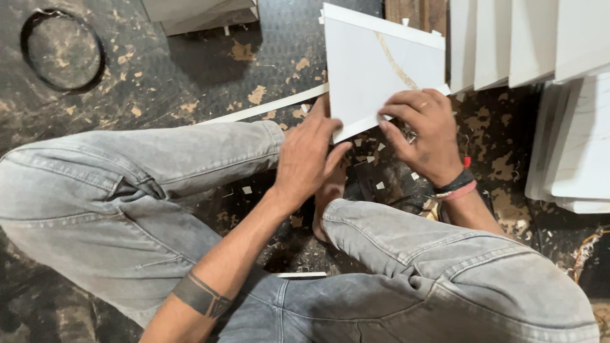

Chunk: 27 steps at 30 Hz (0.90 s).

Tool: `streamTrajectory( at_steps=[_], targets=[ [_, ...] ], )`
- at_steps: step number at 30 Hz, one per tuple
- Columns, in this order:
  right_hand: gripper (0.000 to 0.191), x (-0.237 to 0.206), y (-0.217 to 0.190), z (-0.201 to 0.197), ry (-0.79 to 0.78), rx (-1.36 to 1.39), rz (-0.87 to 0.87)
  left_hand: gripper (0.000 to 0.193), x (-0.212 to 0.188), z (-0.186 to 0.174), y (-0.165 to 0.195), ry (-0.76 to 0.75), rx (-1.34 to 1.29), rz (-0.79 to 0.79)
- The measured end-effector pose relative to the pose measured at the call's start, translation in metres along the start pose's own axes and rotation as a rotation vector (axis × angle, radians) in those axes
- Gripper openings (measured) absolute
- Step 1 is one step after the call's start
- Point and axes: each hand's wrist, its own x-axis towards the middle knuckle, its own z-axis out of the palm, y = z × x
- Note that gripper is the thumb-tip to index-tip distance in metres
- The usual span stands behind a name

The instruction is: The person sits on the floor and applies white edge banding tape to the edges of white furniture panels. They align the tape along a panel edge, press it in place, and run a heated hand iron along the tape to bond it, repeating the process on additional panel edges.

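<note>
**Mid-way: hands working the near edge of a white panel**

Evidently the work on this piece is sitting somewhere in the middle. A white panel [375, 70] with a thin tan streak is lying on the floor at upper centre of the frame, its near edge tipped toward the person. The left hand [307, 155] is pressing against the lower left corner of that edge, fingers [318, 114] extended and flat, not curled round anything. The right hand [424, 133] is bearing down on the lower right of the same edge, fingers [397, 111] bent and pinching at the panel's rim; whether a small tool or strip is tucked under them, I cannot tell.

Done so far, judging by the litter: many small white offcuts [375, 149] are lying just below the panel, so trimming appears to have been happening. Left: a long white strip [267, 108] is lying loose to the left of the panel, and the edge under the hands looks unfinished.

Surface: a dark textured floor mat [210, 70], heavily flecked with tan chips. The person is squatting, grey-jeaned knees [190, 152] filling the lower frame.

Room: more white panels [508, 38] are standing in a row at upper right, a flat stack [575, 146] is resting at right edge, a dark ring [63, 47] is lying at upper left.
</note>
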Motion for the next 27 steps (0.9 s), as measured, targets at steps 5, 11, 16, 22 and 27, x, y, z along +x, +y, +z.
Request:
streamTrajectory(
  at_steps=[5, 11, 16, 22, 27],
  targets=[
    [0.041, 0.052, -0.018, 0.060, -0.082, -0.091, 0.056, 0.047, -0.006, 0.034, -0.013, -0.016, -0.801, -0.445],
    [0.086, 0.064, 0.012, 0.087, -0.375, -0.378, 0.175, 0.039, -0.011, 0.048, -0.028, -0.086, -0.814, -0.452],
    [0.088, 0.058, 0.064, 0.066, -0.321, -0.392, 0.428, 0.038, -0.008, 0.036, -0.025, -0.084, -0.676, -0.375],
    [0.073, 0.043, 0.135, 0.048, 0.031, -0.183, 0.521, 0.039, -0.004, 0.030, -0.020, -0.135, -0.758, -0.524],
    [0.060, 0.052, 0.073, 0.055, -0.197, -0.268, 0.447, 0.037, -0.015, 0.052, -0.042, -0.132, -0.817, -0.463]
  ],
)
